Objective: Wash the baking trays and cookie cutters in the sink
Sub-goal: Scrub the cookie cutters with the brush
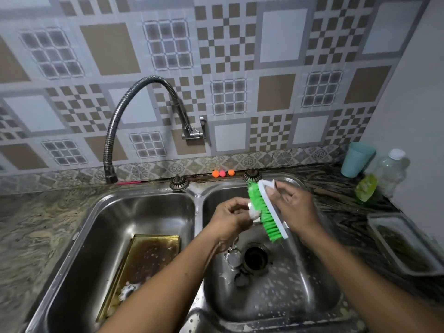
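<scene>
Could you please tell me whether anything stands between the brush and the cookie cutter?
Nothing visible does: the brush in the right hand has its green bristles right against the cookie cutter pinched in the left hand.

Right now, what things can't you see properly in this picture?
Head view, the only one:
Small metal piece: the left hand's fingers and the right hand's brush cover it, so its shape is unclear.
Baking tray: near end hidden behind the left forearm.
White thing on the tray: blurred, partly behind that forearm.
Container: runs off the right edge; contents murky.
</scene>
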